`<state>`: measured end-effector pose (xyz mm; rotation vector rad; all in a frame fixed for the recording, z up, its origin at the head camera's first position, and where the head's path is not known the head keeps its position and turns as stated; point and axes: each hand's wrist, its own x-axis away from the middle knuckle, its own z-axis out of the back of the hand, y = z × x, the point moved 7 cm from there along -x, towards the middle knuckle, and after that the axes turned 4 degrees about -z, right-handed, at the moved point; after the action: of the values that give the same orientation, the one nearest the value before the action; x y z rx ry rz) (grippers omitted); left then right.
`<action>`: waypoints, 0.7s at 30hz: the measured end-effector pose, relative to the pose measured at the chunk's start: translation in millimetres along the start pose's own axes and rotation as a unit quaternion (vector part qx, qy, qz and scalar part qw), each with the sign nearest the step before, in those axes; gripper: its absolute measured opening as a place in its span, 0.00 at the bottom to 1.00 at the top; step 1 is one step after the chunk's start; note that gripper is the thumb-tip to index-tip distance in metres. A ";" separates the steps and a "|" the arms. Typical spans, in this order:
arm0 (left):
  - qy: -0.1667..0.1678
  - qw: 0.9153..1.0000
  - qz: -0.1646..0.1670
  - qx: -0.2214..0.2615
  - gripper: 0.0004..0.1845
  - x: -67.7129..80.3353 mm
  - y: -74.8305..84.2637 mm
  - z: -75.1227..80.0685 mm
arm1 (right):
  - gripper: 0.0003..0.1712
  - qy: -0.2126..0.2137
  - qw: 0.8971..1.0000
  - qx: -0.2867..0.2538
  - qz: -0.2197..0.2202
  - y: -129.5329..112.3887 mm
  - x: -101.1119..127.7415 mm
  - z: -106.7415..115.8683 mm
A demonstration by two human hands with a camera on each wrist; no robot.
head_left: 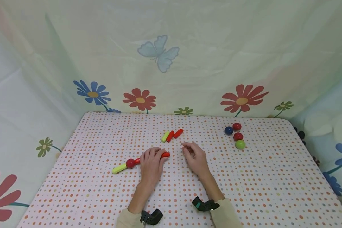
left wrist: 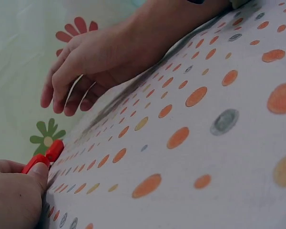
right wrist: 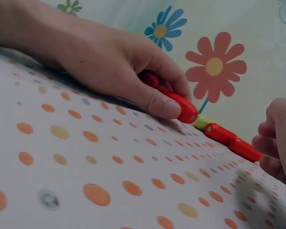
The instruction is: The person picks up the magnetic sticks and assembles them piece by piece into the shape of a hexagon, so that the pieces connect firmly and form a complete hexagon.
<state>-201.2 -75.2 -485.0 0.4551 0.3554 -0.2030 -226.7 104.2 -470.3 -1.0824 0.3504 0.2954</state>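
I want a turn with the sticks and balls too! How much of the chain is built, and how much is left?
Done: a yellow-green stick, a red ball and a red stick already lie in one line. In hand: the left hand holds that red stick; the right hand hovers beside it, holding nothing. Left: three loose sticks and four balls lie farther back.

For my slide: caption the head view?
Left hand grips a red stick; right hand hovers empty beside it.
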 end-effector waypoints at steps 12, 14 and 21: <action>0.000 1.000 0.004 0.006 0.17 -0.3 -1.4 0.5 | 0.13 0.210 0.966 0.139 0.053 13.9 -9.3 66.6; -0.004 1.000 0.004 0.005 0.17 -0.2 -0.9 -0.4 | 0.13 0.240 0.956 0.164 0.046 18.1 -8.2 82.0; -0.023 1.000 0.013 0.000 0.17 -0.7 -2.6 -3.7 | 0.14 0.307 0.924 0.225 -0.036 48.7 -6.9 139.3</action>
<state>-203.6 -75.7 -488.8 0.4534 0.3046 -0.1870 -233.9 250.0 -447.5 -0.7043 0.8913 -0.2026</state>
